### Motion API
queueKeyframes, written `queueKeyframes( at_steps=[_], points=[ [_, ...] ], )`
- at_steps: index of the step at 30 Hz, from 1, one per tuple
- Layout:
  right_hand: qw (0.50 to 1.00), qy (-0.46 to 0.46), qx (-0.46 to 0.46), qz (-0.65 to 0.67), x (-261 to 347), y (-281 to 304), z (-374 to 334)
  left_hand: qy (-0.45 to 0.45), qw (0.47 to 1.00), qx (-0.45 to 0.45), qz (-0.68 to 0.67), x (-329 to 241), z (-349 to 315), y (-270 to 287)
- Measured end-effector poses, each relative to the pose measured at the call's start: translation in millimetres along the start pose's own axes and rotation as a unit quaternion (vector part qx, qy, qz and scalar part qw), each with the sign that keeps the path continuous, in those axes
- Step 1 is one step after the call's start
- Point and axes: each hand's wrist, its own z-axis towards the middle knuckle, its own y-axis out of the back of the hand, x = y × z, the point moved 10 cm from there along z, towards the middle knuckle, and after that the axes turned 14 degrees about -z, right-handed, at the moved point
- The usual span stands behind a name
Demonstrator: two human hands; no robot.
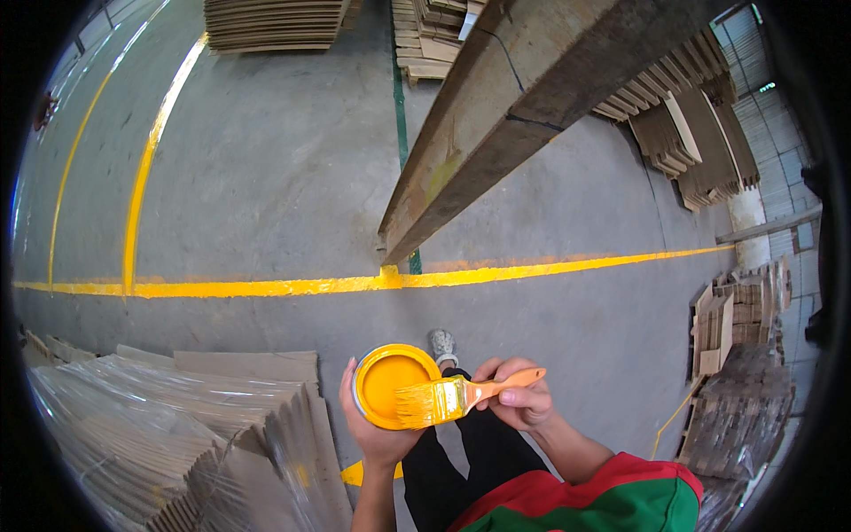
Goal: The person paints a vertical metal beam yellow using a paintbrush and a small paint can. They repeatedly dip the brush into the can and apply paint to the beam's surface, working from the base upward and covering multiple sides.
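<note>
My left hand [365,430] is wrapped round an uncovered round can of yellow paint [378,381], held level in front of my body. Paint coats the can's rim. In my right hand [523,408] is a paintbrush [441,401] with an orange handle, gripped near the ferrule. Its wide bristles are soaked in yellow and lie over the can's opening, pointing left. Whether the bristle tips touch the paint, I cannot tell.
A yellow line [266,288] crosses the grey floor [266,177] ahead. A steel column [505,115] rises from it, beside a green line [400,115]. Plastic-wrapped cardboard [160,417] stands at near left. More cardboard stacks [275,22] stand at the back, with others [691,142] at far right.
</note>
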Motion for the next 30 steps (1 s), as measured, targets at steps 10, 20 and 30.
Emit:
queueKeyframes(
  at_steps=[10,20,30],
  points=[
    [0.984,0.1,-0.097,-0.108,57,30,-23,-0.008,0.999,0.035,-0.033,-19,35,-55],
    [0.739,0.262,-0.13,-0.607,152,3,-10,-0.062,0.996,0.056,0.043,-43,74,-109],
    [0.734,0.264,-0.137,-0.611,192,-3,26,-0.101,0.989,0.087,0.058,-64,107,-137]
  ],
)
